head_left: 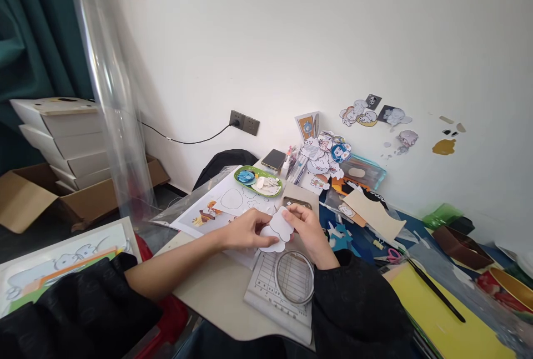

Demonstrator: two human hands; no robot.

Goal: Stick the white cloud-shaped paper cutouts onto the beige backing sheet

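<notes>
Both my hands meet over the desk on a white cloud-shaped paper cutout (278, 229). My left hand (245, 229) pinches its left edge, fingers closed. My right hand (306, 228) grips its right side, fingers curled round the edge. Under the hands lies a white printed sheet (216, 209) with cartoon outlines. Just nearer to me sits a clear tape ring (295, 277) on a lined pad (266, 281).
A green tray (258, 180) of cutouts and a phone (273, 158) lie beyond the hands. Cartoon stickers (328, 153) pile by the wall. Right: yellow sheet (441, 320), black pen (435, 289), pink scissors (391, 255). Left: clear film roll (112, 104), stacked boxes (62, 137).
</notes>
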